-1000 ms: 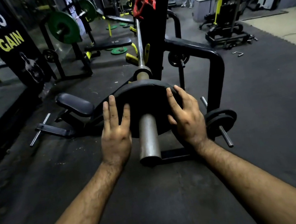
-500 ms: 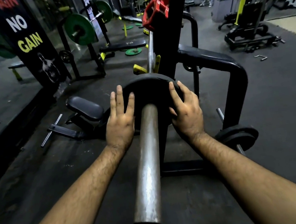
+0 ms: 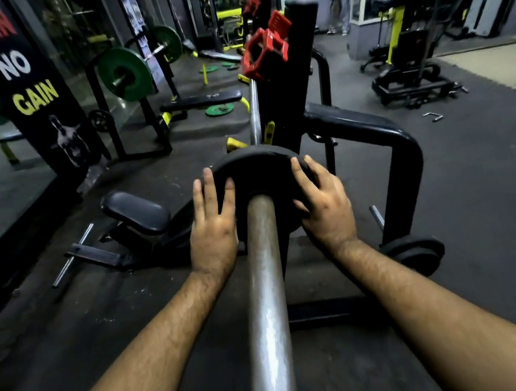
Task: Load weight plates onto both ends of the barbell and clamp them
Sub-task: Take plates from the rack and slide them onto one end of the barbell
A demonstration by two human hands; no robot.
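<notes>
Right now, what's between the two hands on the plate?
Head view: the barbell sleeve runs between left hand and right hand, through the black plate.

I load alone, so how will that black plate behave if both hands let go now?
The black plate is threaded on the barbell sleeve, so it probably won't roll or tip. It looks thick and dense, likely heavy. With no clamp fitted, it might creep outward.

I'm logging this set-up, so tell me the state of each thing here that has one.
Plate: on the sleeve, pushed far in.
Sleeve: bare in front of the plate, no clamp.
Red clamps: off the bar, up on the rack.
Left hand: flat against the plate.
Right hand: flat against the plate.
Spare plates: stored on a rack peg.
</notes>
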